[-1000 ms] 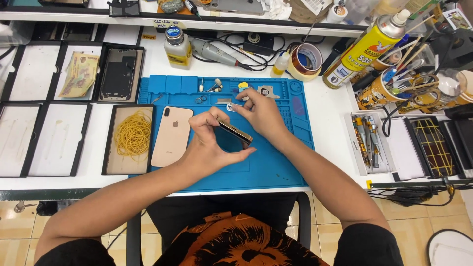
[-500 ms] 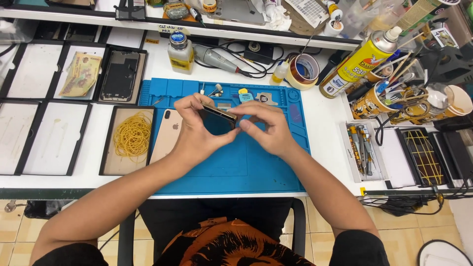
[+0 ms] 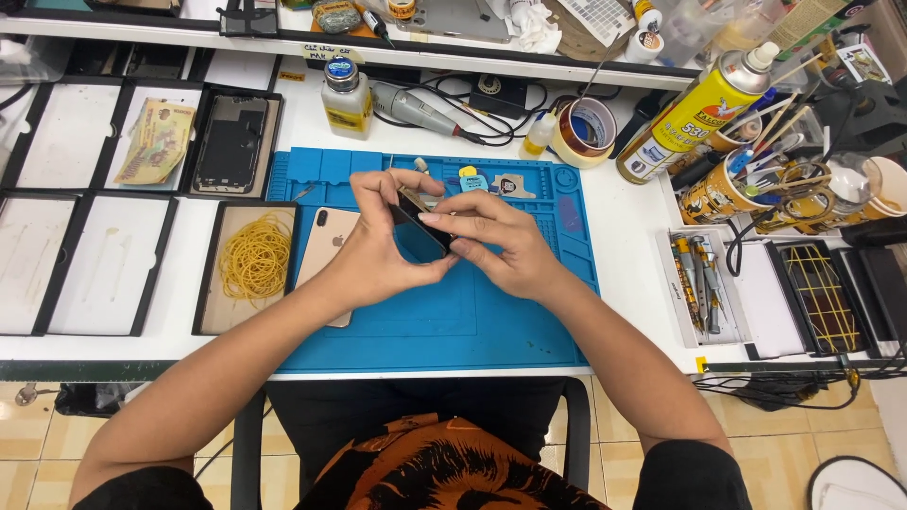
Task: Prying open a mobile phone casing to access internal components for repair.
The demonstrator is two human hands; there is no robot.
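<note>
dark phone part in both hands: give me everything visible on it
The dark phone part is a thin, flat, black panel with a glossy face and a paler, metallic-looking upper edge. It is held tilted, edge toward the camera, above the blue work mat, not resting on it. The left hand pinches its left side and the right hand its right, fingers along the top edge. Finer detail is hidden by the fingers.

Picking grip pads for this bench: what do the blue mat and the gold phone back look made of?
Blue mat: likely silicone or rubber, matte, with moulded compartments along its top edge. Gold phone back: smooth and glossy with a soft sheen, probably glass, though coated metal can't be ruled out.
</note>
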